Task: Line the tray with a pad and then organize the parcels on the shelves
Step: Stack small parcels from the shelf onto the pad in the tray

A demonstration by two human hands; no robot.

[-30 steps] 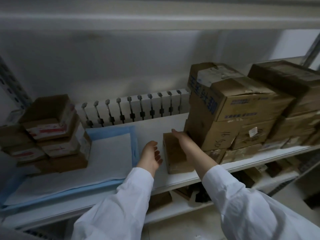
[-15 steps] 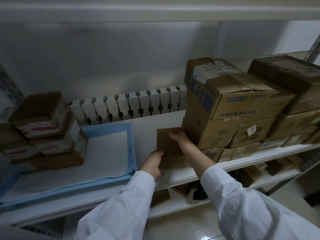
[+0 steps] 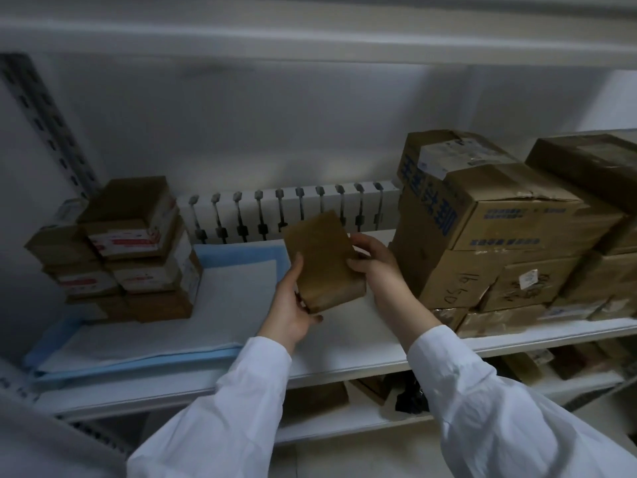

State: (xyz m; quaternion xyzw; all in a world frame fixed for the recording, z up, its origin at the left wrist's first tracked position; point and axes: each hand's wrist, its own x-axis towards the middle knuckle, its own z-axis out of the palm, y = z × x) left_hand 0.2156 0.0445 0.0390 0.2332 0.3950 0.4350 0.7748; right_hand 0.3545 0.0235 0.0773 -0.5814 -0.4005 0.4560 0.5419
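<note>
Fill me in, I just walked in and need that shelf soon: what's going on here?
A person in white sleeves is sorting parcels. Both hands hold one small brown parcel just above the shelf: the left hand grips its lower left edge, the right hand its right side. A blue-edged pad already lies on the shelf's left part, with small boxes stacked at its far left end. Larger cartons are piled on the right.
</note>
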